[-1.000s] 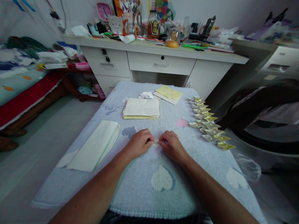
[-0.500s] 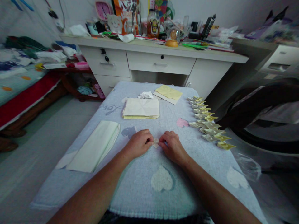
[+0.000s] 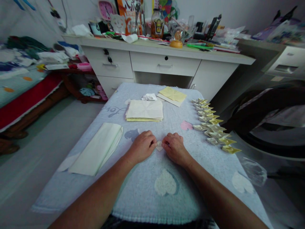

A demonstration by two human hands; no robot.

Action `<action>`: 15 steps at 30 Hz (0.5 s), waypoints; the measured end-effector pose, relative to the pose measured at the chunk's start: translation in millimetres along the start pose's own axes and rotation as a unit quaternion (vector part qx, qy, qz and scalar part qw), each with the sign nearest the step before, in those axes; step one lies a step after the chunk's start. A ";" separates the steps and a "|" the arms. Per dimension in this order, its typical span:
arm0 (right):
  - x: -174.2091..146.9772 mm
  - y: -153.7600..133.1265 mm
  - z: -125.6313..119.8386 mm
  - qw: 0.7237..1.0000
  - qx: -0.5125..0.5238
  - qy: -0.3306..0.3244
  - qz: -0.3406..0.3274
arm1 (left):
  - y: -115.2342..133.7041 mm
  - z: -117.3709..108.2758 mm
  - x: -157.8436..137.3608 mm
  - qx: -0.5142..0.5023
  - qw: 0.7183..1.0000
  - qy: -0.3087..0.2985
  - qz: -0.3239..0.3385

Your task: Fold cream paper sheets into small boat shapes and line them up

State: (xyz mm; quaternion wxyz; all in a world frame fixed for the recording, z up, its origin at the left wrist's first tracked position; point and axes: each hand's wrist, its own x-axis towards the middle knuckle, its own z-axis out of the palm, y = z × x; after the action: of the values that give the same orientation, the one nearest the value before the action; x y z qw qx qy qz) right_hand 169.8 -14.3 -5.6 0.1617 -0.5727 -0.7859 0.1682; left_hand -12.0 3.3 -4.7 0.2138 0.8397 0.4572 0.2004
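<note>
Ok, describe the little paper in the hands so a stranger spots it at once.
Start with the big blue cloth. Near its middle, between the left hand and the right hand, is a small pale paper, pinched by both. Unlike the paper stack beyond it, it's tiny and held.

It's a home, plainly a room people live in! Over on the left, a bed (image 3: pixel 28 97) with a patterned cover (image 3: pixel 16 82); hard over on the right, a washing machine (image 3: pixel 283 72); straight ahead, a pink clock (image 3: pixel 105 10) and a jar (image 3: pixel 157 24) above a worktop (image 3: pixel 152 46) with white drawers (image 3: pixel 145 62); and up front, a cloth (image 3: pixel 135 197) printed with hearts.
</note>
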 end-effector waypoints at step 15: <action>-0.9 0.9 1.2 1.000 -0.020 0.006 0.010 | -1.4 4.4 1.2 0.031 0.999 0.008 -0.032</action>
State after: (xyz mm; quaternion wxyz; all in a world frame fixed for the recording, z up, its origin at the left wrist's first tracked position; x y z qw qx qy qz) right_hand 170.3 -15.0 -7.1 0.1528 -0.5849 -0.7823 0.1505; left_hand -10.0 4.2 -8.9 0.1900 0.8293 0.4916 0.1855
